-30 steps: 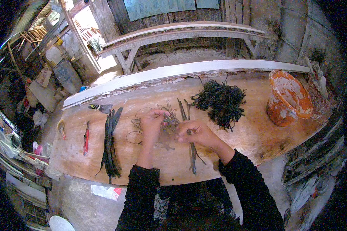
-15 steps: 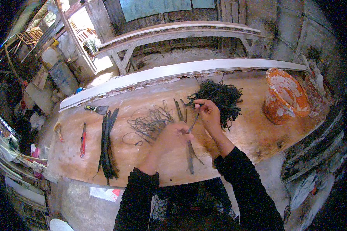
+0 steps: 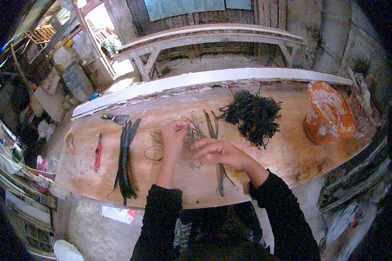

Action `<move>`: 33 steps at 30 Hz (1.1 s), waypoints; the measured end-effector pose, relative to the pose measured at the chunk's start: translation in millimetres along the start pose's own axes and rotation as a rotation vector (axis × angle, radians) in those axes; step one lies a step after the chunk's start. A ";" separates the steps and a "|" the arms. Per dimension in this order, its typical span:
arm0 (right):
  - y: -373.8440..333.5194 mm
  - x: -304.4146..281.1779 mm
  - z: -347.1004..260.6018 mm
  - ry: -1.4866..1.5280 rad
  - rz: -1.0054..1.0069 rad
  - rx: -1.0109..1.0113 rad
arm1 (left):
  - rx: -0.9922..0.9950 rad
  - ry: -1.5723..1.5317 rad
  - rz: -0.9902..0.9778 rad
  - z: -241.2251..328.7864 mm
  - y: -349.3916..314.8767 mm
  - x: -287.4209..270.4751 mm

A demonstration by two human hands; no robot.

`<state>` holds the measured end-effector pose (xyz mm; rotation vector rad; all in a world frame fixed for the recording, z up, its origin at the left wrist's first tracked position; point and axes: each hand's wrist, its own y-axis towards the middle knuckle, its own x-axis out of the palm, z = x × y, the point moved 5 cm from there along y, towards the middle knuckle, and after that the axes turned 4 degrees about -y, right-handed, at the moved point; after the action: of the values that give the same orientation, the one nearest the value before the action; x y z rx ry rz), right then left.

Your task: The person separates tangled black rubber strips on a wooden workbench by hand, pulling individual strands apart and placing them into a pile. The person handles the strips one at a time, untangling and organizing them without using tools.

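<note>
My left hand (image 3: 173, 138) is raised over a loose tangle of thin wire (image 3: 198, 125), its thumb and fingers pinched together; what lies in the pinch is too fine to make out. Just to its right, my right hand (image 3: 224, 154) reaches across the tangle palm down, fingers stretched and apart, holding nothing I can see. Beneath the right hand a few narrow dark strips (image 3: 221, 185) lie on the wooden tabletop (image 3: 283, 163). Beyond it sits a heap of short black strips (image 3: 252, 114). Left of both hands rests a bundle of long black strips (image 3: 126, 167).
An orange bucket (image 3: 313, 124) smeared with white stands at the right end. To the left lie a putty knife (image 3: 119, 118), a red-handled tool (image 3: 98, 157) and a small curved item (image 3: 69, 141). A long white board (image 3: 213, 77) runs along the far edge.
My right hand has come left and down from beside the black heap, its pinch now opened. The left hand has moved up and left over the wire. The thin dark piece held between them no longer shows.
</note>
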<state>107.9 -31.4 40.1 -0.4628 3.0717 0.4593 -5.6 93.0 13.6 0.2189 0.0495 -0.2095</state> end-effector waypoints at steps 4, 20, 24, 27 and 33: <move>1.1 -14.1 2.3 -0.142 -0.006 -0.114 | 0.027 0.007 -0.044 2.4 -1.4 4.2; -14.4 -102.2 29.5 -0.670 0.970 -0.077 | -0.068 -0.064 -0.853 18.8 -59.8 72.0; -13.9 -97.7 20.6 -0.692 0.961 -0.053 | 0.018 -0.036 -0.617 6.3 -39.7 55.9; -14.7 -99.7 18.8 -0.729 0.985 -0.163 | 0.002 -0.163 -0.369 3.2 -26.3 40.8; 0.0 -58.5 21.5 -0.270 0.328 -0.063 | 0.003 0.009 0.052 7.2 -3.8 5.6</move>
<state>163.1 -8.4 22.0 0.1028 2.8765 0.5706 -0.8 86.6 19.4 0.2242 0.0524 -0.1572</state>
